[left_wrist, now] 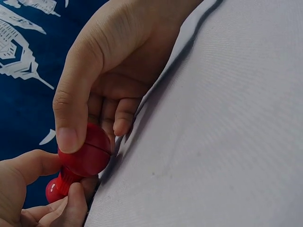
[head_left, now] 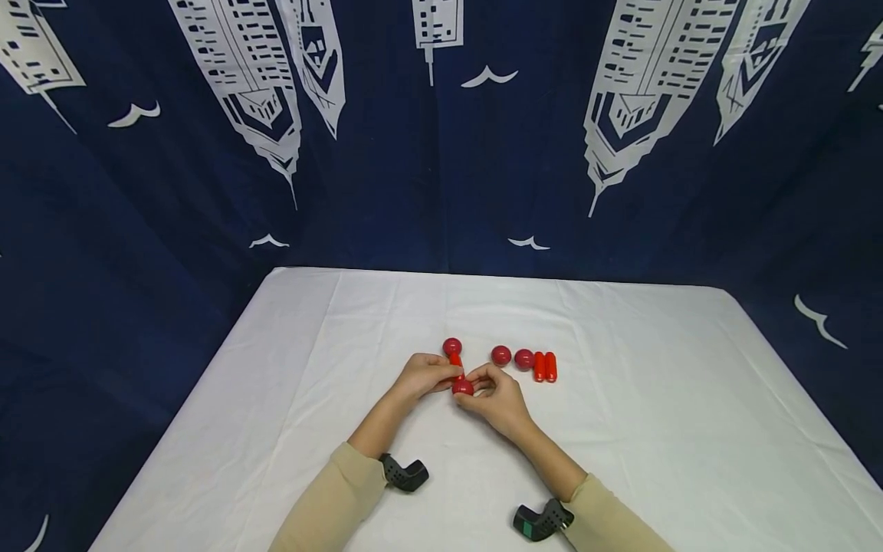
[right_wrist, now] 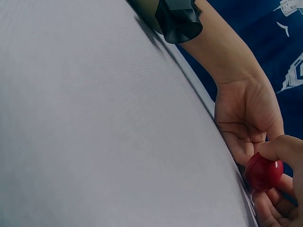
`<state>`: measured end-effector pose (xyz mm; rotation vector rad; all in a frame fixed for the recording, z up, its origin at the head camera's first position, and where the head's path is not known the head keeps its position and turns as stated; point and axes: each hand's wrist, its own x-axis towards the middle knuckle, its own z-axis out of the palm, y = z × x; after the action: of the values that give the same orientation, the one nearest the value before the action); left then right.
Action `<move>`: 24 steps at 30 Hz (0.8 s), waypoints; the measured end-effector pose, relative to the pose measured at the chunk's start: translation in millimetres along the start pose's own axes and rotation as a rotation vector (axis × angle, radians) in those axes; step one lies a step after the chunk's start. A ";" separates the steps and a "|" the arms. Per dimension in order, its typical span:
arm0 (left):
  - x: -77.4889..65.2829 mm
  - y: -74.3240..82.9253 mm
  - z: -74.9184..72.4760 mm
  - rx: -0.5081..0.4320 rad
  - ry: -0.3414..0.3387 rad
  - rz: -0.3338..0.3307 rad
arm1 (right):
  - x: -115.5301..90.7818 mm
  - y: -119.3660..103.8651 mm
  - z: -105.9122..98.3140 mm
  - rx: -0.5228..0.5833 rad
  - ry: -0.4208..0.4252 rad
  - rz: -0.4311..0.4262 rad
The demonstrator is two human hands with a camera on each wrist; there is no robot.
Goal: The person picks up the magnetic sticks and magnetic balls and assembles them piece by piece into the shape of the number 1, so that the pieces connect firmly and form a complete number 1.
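Two red balls joined by a red rod (head_left: 456, 360) stand in line on the white-covered table. My left hand (head_left: 422, 376) pinches the rod between thumb and fingers. My right hand (head_left: 503, 402) grips the near ball (head_left: 464, 387), its thumb pressed on the side in the left wrist view. That view shows a seam round the near ball (left_wrist: 92, 156), with the far ball (left_wrist: 53, 191) at the rod's other end. In the right wrist view the near ball (right_wrist: 263, 173) hides the rod.
Right of the hands lie two loose red balls, one nearer (head_left: 500, 355) and one farther over (head_left: 523, 359), beside two red rods (head_left: 545, 366) lying side by side. A white cloth covers the table (head_left: 655, 399); a dark blue patterned curtain (head_left: 441, 169) hangs behind it.
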<state>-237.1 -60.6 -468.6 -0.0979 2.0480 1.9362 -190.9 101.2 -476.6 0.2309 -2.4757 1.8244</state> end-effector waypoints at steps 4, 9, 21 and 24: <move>1.4 -0.4 -0.1 0.014 0.008 -0.001 | -0.2 0.9 0.6 0.009 0.001 -0.019; 1.1 -0.1 0.0 0.027 0.015 0.004 | 0.3 3.5 0.2 0.009 0.002 -0.019; -2.4 -1.8 0.3 0.103 -0.049 0.047 | -3.9 4.3 -0.6 0.059 0.035 -0.024; -3.0 -2.4 0.4 0.122 -0.062 0.063 | -4.5 4.1 -0.9 0.060 0.048 -0.023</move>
<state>-233.6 -61.0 -470.1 0.0545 2.1464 1.8213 -187.2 103.5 -480.8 0.2148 -2.3801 1.8739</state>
